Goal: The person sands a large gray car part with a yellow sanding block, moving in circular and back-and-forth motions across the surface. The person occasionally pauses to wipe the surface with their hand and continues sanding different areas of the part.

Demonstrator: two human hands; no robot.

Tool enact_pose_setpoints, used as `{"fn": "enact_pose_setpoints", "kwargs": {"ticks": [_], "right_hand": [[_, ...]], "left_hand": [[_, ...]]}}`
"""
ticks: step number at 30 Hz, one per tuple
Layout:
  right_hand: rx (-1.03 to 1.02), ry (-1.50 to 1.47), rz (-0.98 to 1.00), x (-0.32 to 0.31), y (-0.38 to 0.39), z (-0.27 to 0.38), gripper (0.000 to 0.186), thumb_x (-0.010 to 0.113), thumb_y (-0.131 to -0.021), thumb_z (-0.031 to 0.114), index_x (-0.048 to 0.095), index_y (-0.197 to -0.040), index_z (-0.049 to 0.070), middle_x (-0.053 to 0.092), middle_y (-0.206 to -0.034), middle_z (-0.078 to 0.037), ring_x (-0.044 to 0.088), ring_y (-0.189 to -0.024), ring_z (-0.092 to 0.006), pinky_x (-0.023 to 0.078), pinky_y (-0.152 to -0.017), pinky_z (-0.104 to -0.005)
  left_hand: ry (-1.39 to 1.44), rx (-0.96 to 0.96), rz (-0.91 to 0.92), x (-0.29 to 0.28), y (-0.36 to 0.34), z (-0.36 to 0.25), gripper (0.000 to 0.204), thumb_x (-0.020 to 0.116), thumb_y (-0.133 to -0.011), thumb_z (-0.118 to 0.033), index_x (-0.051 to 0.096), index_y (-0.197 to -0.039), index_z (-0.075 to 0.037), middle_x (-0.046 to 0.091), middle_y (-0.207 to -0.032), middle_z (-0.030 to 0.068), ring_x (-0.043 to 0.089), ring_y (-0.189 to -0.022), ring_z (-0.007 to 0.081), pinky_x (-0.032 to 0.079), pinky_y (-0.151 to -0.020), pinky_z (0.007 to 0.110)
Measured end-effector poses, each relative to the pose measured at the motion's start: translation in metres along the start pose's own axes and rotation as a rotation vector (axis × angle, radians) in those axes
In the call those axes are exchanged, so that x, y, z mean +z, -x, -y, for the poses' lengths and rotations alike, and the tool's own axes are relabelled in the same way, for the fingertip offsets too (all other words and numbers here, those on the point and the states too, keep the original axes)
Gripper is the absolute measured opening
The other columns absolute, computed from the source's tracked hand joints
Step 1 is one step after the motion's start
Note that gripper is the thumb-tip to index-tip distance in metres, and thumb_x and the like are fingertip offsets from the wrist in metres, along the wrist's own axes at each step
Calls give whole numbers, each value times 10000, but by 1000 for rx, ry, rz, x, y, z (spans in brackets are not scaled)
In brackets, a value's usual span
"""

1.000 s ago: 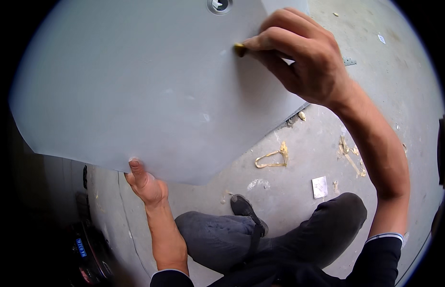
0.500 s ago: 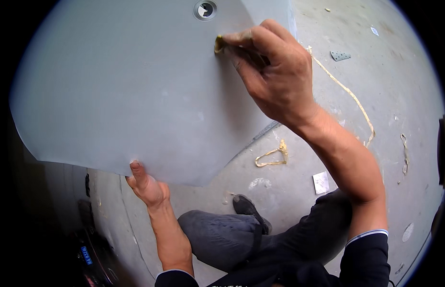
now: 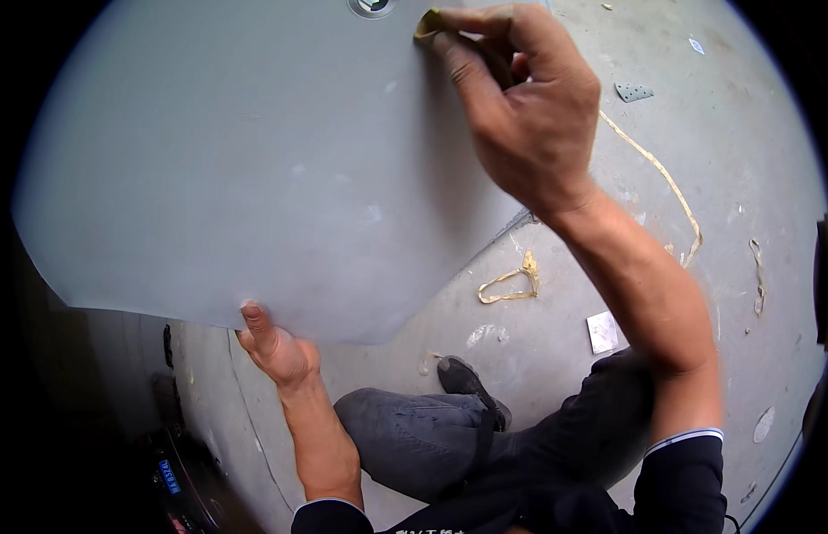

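A large smooth grey panel (image 3: pixel 218 178) fills the upper left, with a round fitting (image 3: pixel 372 7) cut off by the top edge of view. My left hand (image 3: pixel 282 351) holds the panel's lower edge, its thumb on the face and its fingers hidden behind. Near the panel's far right side, my right hand (image 3: pixel 543 111) is closed in a pinch. Between its thumb and fingers sits a small, curled yellowish piece that looks like sandpaper (image 3: pixel 426 27), pressed to the grey surface. A few faint pale marks show on the panel.
On the concrete floor lie a long strip of masking tape (image 3: pixel 654 165), a crumpled tape loop (image 3: pixel 512 283), a pale square (image 3: pixel 601 332) and a perforated grey scrap (image 3: pixel 634 93). My bent legs (image 3: pixel 414 436) are below the panel. A dark vehicle (image 3: pixel 187 485) stands at the lower left.
My right hand has moved up and slightly right with the yellowish piece. The round fitting now sits higher in view. My left hand keeps its hold on the lower edge.
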State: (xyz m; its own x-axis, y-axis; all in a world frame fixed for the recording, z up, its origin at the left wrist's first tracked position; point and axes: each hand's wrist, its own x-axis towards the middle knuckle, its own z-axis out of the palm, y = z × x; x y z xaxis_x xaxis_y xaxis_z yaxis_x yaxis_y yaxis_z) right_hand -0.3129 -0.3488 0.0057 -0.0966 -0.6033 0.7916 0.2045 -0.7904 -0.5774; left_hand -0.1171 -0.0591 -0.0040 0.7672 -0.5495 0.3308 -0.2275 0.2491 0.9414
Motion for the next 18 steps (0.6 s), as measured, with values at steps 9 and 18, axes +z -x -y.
{"fn": "enact_pose_setpoints", "kwargs": {"ticks": [9, 18], "right_hand": [[200, -3, 21, -4, 7, 2, 132, 800, -962, 61, 753, -1081, 27, 747, -959, -59, 741, -798, -153, 591, -719, -300], [312, 104, -39, 0, 21, 14, 199, 800, -971, 83, 721, -1151, 50, 693, -961, -39, 643, -812, -131, 528, -728, -314]], "left_hand": [[32, -1, 26, -2, 0, 1, 765, 764, -1006, -563, 573, -1498, -8, 604, -1518, 94, 594, -1370, 286, 508, -1164, 487], [64, -83, 316, -48, -3, -2, 741, 783, -985, -344, 485, -1595, -46, 559, -1583, 112, 536, -1454, 313, 445, -1217, 531]]}}
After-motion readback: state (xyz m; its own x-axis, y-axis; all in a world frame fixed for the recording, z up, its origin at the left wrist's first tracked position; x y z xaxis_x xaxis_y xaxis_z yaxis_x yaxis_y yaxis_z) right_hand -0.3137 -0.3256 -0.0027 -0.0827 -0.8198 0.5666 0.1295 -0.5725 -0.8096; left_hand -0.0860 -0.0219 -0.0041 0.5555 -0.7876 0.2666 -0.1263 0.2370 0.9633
